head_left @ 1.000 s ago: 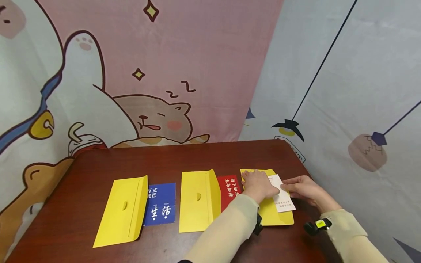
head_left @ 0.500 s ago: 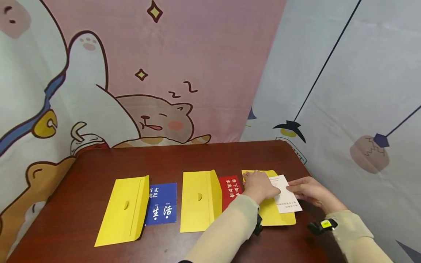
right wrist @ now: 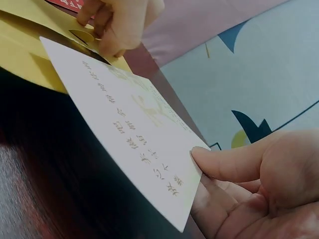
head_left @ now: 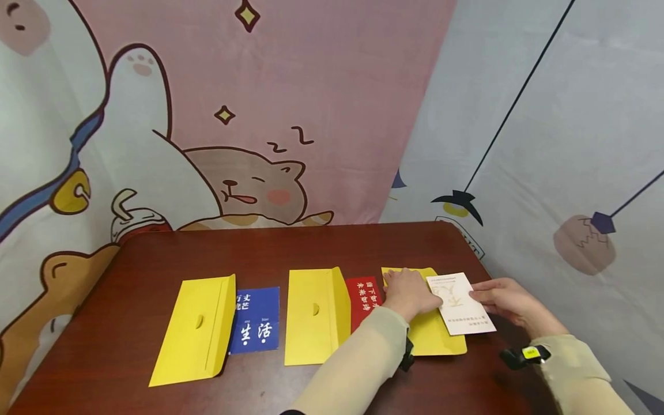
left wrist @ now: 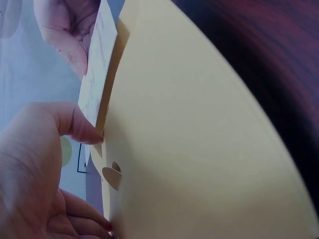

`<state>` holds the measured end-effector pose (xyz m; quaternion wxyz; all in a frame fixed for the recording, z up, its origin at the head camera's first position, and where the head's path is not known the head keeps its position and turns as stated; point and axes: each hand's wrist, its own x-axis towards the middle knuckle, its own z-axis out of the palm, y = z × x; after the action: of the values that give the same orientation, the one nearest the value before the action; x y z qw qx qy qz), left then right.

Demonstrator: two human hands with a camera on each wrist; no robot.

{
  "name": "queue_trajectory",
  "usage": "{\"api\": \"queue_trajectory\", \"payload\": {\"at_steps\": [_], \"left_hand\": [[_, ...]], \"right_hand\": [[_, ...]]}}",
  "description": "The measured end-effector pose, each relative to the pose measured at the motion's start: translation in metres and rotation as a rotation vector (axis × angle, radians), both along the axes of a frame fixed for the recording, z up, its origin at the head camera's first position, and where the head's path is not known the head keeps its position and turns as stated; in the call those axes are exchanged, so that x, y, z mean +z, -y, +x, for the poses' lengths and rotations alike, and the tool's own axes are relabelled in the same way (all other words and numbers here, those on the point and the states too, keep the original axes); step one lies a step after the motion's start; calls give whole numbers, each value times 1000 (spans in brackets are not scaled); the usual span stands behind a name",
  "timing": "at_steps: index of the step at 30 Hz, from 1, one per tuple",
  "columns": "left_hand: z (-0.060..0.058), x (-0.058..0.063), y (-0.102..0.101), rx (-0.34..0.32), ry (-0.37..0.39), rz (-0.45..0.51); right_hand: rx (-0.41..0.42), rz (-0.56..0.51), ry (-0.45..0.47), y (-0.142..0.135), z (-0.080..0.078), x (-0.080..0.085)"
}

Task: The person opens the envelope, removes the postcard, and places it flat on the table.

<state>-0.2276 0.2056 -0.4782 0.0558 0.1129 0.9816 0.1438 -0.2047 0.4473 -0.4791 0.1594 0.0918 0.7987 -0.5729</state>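
Observation:
In the head view, my right hand pinches a white card by its right edge, thumb on top and fingers beneath. The card bears gold characters and printed lines. Its left part overlaps the rightmost yellow envelope, at the mouth side. My left hand grips that envelope, fingertips bent down onto its top layer. In the left wrist view the left thumb lies at the envelope's edge, right by the card. A small half-round cut flap stands up near the fingers.
Left of the hands lies a yellow envelope with a red card at its right side. Farther left, another yellow envelope has a blue card beside it. Behind the brown table hangs a cartoon-printed cloth.
My right hand has drawn the white card to the right, so more of it shows outside the envelope. The left hand has stayed on the envelope.

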Motion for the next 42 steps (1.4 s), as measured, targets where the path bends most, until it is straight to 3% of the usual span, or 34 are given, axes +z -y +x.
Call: {"api": "queue_trajectory", "payload": {"at_steps": [12, 24, 37, 42], "left_hand": [[0, 1, 2, -30, 2, -29], [-5, -2, 0, -32, 14, -24], [-1, 1, 3, -36, 10, -16], [-1, 0, 3, -28, 16, 6]], "right_hand": [[-59, 131, -12, -22, 7, 10], [-99, 201, -25, -40, 10, 6], [-125, 251, -36, -21, 11, -2], [-142, 356, -66, -12, 12, -3]]}}
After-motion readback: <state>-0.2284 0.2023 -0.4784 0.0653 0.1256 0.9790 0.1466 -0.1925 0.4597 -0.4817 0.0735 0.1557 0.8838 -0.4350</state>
